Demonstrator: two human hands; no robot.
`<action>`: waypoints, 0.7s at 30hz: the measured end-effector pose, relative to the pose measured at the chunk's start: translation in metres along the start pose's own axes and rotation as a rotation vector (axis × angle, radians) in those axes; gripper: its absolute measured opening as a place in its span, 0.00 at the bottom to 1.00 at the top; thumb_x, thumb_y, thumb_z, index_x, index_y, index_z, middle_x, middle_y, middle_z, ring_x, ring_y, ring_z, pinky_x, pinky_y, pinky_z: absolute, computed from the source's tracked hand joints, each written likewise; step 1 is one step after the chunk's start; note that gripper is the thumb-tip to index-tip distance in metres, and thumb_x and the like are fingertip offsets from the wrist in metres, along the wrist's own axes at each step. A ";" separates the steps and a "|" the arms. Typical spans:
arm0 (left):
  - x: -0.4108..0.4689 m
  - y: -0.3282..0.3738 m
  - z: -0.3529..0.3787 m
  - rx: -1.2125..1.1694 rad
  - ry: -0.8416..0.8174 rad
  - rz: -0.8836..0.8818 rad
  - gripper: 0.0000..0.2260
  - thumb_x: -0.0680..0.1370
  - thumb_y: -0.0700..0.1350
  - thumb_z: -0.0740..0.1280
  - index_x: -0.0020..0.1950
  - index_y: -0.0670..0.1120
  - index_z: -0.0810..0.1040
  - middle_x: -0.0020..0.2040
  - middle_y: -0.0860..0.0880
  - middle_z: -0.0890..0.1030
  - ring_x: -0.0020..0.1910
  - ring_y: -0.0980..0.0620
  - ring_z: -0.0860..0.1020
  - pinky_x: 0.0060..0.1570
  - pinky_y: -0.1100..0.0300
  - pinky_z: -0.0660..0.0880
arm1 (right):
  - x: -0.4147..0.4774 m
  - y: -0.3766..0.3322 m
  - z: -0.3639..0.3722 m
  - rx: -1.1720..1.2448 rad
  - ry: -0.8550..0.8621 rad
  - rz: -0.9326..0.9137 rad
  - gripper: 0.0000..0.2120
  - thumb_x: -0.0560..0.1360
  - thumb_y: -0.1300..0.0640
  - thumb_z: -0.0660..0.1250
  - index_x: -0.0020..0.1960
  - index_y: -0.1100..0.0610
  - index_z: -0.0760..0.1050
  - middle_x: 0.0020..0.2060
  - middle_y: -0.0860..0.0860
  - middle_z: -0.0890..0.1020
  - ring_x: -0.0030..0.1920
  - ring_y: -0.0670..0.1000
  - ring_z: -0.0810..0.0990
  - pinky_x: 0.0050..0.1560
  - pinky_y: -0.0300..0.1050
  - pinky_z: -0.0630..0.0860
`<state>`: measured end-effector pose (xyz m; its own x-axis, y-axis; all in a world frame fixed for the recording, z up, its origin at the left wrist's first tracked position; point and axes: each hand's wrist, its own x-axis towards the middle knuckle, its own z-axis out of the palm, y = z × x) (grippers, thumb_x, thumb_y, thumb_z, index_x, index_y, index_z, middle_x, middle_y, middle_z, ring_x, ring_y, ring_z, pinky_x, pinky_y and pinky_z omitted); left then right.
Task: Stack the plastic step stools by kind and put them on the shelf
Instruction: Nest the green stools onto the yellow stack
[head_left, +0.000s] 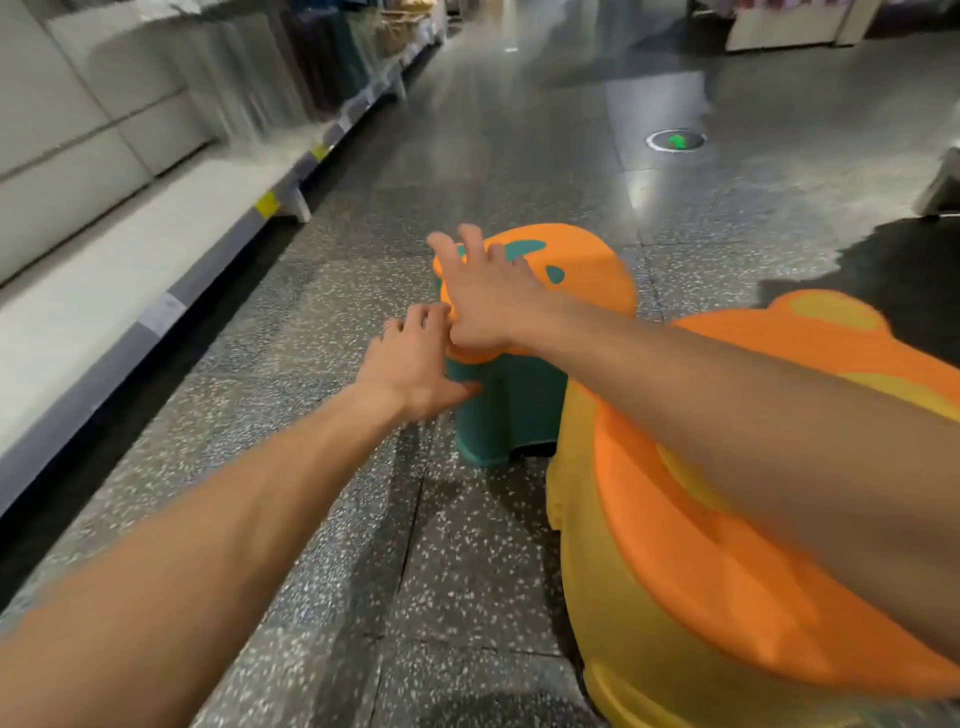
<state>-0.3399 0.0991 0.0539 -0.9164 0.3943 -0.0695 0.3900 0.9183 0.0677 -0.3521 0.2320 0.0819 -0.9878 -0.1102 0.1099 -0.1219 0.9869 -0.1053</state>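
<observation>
Plainly, two stools stand on the floor (322, 519) right of the low shelf (130, 270): a far green stool (511, 410) with an orange top, and a near yellow stool (623, 639), likewise topped. Right hand (488, 296) lies spread on the green stool's top; left hand (410, 374) curls at its near-left rim, though blur hides whether it grips. Moulded plastic of this kind is probably light, stiff and slick; opposite rims offer the surest hold.
</observation>
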 end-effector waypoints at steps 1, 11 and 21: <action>0.010 0.002 0.006 -0.053 0.005 -0.010 0.51 0.65 0.72 0.73 0.80 0.46 0.61 0.73 0.42 0.69 0.71 0.34 0.70 0.68 0.38 0.72 | 0.000 0.004 -0.005 0.000 0.054 -0.019 0.40 0.76 0.49 0.67 0.81 0.53 0.49 0.77 0.60 0.57 0.70 0.67 0.67 0.62 0.63 0.70; 0.038 -0.011 0.047 -0.165 0.196 0.079 0.40 0.68 0.66 0.77 0.73 0.52 0.67 0.59 0.42 0.75 0.54 0.31 0.81 0.49 0.42 0.79 | 0.015 0.011 0.003 -0.026 -0.007 0.091 0.37 0.76 0.48 0.69 0.78 0.53 0.54 0.71 0.59 0.63 0.66 0.67 0.71 0.60 0.63 0.72; 0.020 -0.162 -0.001 -0.164 0.089 0.196 0.48 0.59 0.59 0.85 0.76 0.57 0.68 0.72 0.52 0.77 0.70 0.46 0.77 0.68 0.47 0.74 | -0.007 -0.038 0.000 -0.216 -0.143 -0.167 0.43 0.75 0.45 0.67 0.81 0.51 0.48 0.76 0.58 0.58 0.73 0.64 0.66 0.66 0.63 0.68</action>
<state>-0.4212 -0.0423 0.0423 -0.8317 0.5531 0.0482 0.5479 0.8037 0.2319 -0.3403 0.1951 0.0847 -0.9614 -0.2732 -0.0340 -0.2753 0.9542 0.1169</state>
